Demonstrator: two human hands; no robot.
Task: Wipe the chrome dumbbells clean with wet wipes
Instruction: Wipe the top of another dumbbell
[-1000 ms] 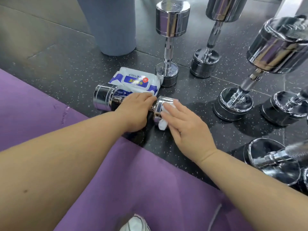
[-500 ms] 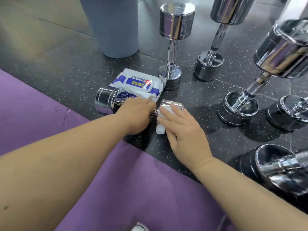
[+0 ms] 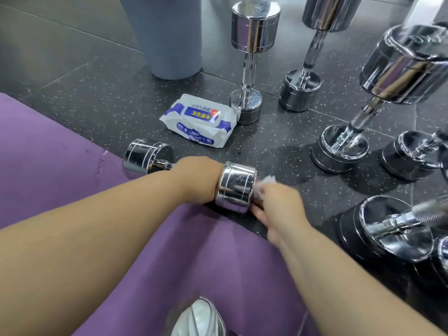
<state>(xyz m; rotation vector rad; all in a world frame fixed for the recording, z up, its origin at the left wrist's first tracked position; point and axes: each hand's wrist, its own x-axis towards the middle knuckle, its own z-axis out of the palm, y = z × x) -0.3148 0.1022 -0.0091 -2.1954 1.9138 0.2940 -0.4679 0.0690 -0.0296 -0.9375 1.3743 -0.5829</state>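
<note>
A small chrome dumbbell (image 3: 236, 187) lies on its side where a purple mat (image 3: 60, 166) meets the dark speckled floor (image 3: 109, 105). The left hand (image 3: 196, 178) curls round the bar between the two heads. The right hand (image 3: 276, 204), blurred, pinches a crumpled wet wipe (image 3: 266, 181) against the right-hand head's end face. The polished metal looks heavy, rigid and slippery when damp, so the bar is probably the surest hold.

A purple mat (image 3: 48, 166) spreads from nine o'clock to six. My white shoe (image 3: 198, 318) sits at six. At twelve, a grey-blue column (image 3: 169, 37) stands on the dark speckled floor (image 3: 109, 105).
</note>
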